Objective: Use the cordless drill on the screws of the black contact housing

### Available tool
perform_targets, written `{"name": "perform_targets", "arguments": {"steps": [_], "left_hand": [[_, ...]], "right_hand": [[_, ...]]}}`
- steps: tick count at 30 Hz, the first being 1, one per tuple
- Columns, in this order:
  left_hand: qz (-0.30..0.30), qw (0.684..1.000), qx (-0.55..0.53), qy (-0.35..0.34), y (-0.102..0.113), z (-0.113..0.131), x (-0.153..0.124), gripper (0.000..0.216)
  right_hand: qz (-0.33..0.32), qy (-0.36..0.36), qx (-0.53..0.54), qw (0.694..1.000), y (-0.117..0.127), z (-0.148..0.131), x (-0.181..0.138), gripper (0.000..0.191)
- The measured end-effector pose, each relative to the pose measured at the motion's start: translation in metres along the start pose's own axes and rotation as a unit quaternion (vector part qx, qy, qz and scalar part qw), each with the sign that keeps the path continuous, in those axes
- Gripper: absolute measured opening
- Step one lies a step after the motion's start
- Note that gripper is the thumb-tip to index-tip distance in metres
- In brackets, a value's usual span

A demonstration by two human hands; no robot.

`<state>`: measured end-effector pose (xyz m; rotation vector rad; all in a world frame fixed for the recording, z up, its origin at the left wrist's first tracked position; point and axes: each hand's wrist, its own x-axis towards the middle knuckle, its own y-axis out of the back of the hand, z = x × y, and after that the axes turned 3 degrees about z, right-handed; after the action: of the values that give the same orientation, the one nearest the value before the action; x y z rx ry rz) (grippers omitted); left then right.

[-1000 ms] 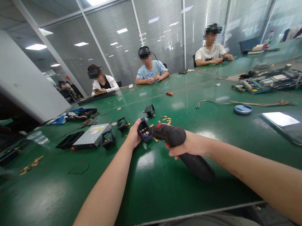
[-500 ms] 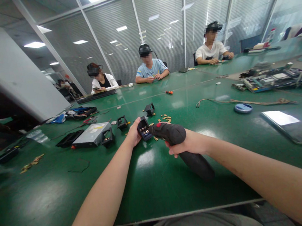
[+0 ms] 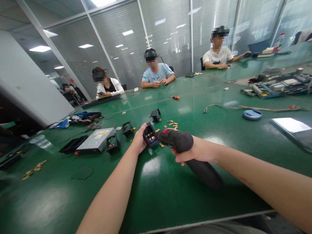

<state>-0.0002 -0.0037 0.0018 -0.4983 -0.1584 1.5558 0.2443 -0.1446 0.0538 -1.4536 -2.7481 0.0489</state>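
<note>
My left hand [image 3: 140, 140] is closed on the side of a small black plastic housing [image 3: 150, 134], tilted with its open face toward me; shiny metal pieces sit inside it. In my right hand [image 3: 190, 152] is a black cordless screwdriver [image 3: 180, 140] with a red button, fingers wrapped round its grip. The screwdriver's nose points left at the housing; its tip is hard to make out, so I cannot tell whether it touches. Small brass pieces [image 3: 172, 124] lie scattered just behind the housing. Similar black frames [image 3: 155, 115] stand nearby on the green table.
A silver disc drive [image 3: 95, 140] lies to the left, with more brass pieces [image 3: 34, 169] beyond it. On the right are a blue round lid [image 3: 252, 115], a cable [image 3: 257, 106], a tablet [image 3: 303, 133] and a circuit board assembly [image 3: 285, 84]. Three people sit across the table.
My hands, the housing and the screwdriver hold nearly the same pose; the whole view has shifted slightly. The person at the far right has stretched an arm out to the side.
</note>
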Motion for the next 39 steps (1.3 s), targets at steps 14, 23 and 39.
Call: {"name": "perform_targets", "arguments": {"steps": [14,23,39], "left_hand": [[0.006,1.0,-0.006,0.004,-0.0013,0.0009,-0.001,0.034],[0.003,1.0,-0.011,0.004,-0.0004,0.0009,-0.0017,0.038],[0.005,1.0,-0.006,0.003,-0.0011,0.0019,-0.0036,0.035]], "right_hand": [[0.002,-0.003,0.002,1.0,-0.0004,0.0002,0.0008,0.107],[0.002,-0.002,0.004,1.0,0.0005,0.0014,0.0011,0.109],[-0.001,0.0,0.003,1.0,0.0011,0.003,0.0023,0.105]]}}
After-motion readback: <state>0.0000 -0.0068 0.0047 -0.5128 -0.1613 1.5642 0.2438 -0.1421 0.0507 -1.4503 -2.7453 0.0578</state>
